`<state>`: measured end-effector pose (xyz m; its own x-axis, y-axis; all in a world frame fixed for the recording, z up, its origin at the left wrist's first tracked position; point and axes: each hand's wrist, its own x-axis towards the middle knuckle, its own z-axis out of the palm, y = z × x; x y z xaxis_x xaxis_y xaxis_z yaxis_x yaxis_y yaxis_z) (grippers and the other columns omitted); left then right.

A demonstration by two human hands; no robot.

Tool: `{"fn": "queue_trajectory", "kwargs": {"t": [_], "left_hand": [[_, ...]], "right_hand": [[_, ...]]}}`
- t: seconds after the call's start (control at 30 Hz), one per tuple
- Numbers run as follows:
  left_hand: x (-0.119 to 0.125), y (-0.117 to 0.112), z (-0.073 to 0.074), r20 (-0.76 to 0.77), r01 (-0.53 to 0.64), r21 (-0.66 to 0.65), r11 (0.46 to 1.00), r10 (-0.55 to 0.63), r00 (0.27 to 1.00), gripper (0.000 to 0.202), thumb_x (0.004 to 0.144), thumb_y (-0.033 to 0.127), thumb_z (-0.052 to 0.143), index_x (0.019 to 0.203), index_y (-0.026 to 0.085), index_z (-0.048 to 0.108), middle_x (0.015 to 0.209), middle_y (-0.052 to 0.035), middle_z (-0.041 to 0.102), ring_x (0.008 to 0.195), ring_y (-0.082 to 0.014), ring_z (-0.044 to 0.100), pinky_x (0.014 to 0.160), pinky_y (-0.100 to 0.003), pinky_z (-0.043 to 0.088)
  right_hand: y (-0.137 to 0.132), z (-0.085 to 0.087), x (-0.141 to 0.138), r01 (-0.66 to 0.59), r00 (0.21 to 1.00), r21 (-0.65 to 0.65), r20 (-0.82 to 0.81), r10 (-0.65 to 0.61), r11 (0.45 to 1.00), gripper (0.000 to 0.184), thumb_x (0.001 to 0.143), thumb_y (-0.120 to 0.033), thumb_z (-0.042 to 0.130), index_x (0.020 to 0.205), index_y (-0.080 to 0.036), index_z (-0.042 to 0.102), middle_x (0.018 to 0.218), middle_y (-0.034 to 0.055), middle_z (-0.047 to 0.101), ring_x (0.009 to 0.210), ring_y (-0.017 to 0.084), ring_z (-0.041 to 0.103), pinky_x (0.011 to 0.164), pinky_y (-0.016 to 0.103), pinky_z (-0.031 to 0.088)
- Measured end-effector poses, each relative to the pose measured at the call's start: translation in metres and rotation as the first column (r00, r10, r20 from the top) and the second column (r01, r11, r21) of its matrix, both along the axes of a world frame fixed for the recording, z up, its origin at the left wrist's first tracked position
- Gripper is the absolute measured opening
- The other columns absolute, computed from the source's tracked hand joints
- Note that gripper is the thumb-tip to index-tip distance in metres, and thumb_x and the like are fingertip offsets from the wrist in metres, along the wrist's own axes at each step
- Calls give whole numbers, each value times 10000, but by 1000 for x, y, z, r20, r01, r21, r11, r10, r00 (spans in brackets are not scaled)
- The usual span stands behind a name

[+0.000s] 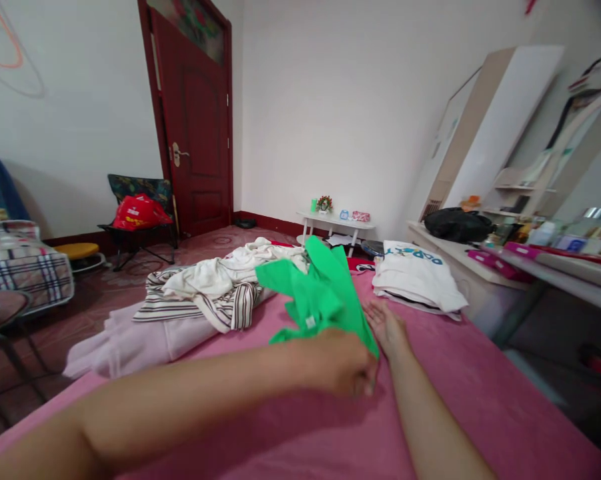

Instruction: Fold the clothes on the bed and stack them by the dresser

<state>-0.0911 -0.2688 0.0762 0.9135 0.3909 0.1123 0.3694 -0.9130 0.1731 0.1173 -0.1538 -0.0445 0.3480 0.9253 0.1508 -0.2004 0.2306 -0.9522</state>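
The left hand (348,365) is curled at the near corner of the green garment (325,287) – too blurred to tell whether it grips cloth – so a weak pinch could let that edge slip. The right hand (388,328) lies unclenched by its right edge; beyond, across the pink bed (455,373), a sideways pull might disturb the heaped clothes (200,287) at its left.

A green garment (325,283) is overlapped by the blurred left hand (343,363); the right hand (388,328) is held uncurled alongside.
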Motion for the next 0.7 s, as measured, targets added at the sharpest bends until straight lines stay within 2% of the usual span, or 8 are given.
{"fn": "queue_trajectory", "kwargs": {"t": [0.03, 0.1, 0.2, 0.27, 0.33, 0.47, 0.6, 0.7], "left_hand": [[8, -8, -18, -19, 121, -33, 992, -122, 992, 230, 736, 324, 684, 940, 218, 694, 914, -65, 677, 759, -201, 617, 553, -259, 394], [17, -12, -43, 41, 146, -99, 984, -143, 989, 328, 717, 415, 708, 970, 207, 694, 917, -72, 673, 773, -208, 615, 552, -261, 395], [20, 5, -50, 150, 71, -373, 925, -15, 989, 289, 774, 405, 662, 974, 199, 690, 826, -20, 686, 708, -154, 618, 578, -218, 419], [16, 23, -45, 208, -58, -456, 888, 169, 963, 241, 809, 359, 618, 975, 199, 686, 819, -5, 688, 685, -138, 614, 603, -206, 434], [4, 44, -44, 290, -289, -351, 891, 397, 871, 264, 786, 343, 630, 1012, 216, 678, 936, -33, 685, 813, -187, 620, 699, -248, 455], [-33, 88, -67, 379, -580, -229, 782, 621, 687, 629, 616, 430, 769, 1169, 174, 615, 1203, -152, 584, 1106, -357, 516, 905, -411, 411], [-68, 121, -91, 319, -458, -391, 798, 584, 746, 346, 713, 401, 698, 959, 158, 701, 978, -101, 685, 903, -266, 623, 814, -339, 464], [-81, 130, -91, 317, -331, -430, 840, 484, 816, 308, 691, 336, 719, 967, 200, 710, 971, -45, 696, 871, -213, 632, 783, -279, 474]], "right_hand": [[-1, 1, 5, -22, 1000, -16, -20, 22, 1000, 353, 735, -554, 528, 748, -213, 620, 861, 97, 723, 931, 255, 678, 881, 419, 527], [-2, 3, 8, -55, 999, -32, -2, 55, 998, 359, 711, -575, 559, 710, -220, 611, 813, 100, 720, 920, 265, 680, 878, 428, 532], [0, 1, 3, -41, 996, -13, 84, 42, 999, 343, 610, -502, 693, 765, -200, 644, 828, 79, 724, 925, 275, 671, 870, 427, 528], [1, -2, -2, -13, 983, -8, 184, 14, 1000, 370, 586, -455, 720, 829, -181, 667, 855, 67, 726, 921, 270, 664, 866, 422, 518], [2, -4, -4, 15, 960, -11, 279, -11, 1000, 391, 598, -438, 707, 875, -163, 681, 884, 65, 727, 917, 264, 656, 865, 417, 507], [1, -4, -5, 64, 942, -4, 329, -59, 998, 378, 616, -423, 677, 881, -154, 696, 897, 71, 730, 898, 252, 656, 843, 395, 506], [-2, 1, -7, 99, 910, 6, 403, -93, 995, 364, 634, -421, 631, 875, -157, 702, 889, 70, 734, 867, 244, 666, 797, 370, 521], [-4, 7, -5, 122, 822, -1, 560, -100, 993, 318, 655, -411, 593, 829, -172, 710, 826, 60, 736, 807, 241, 675, 712, 343, 534]]}}
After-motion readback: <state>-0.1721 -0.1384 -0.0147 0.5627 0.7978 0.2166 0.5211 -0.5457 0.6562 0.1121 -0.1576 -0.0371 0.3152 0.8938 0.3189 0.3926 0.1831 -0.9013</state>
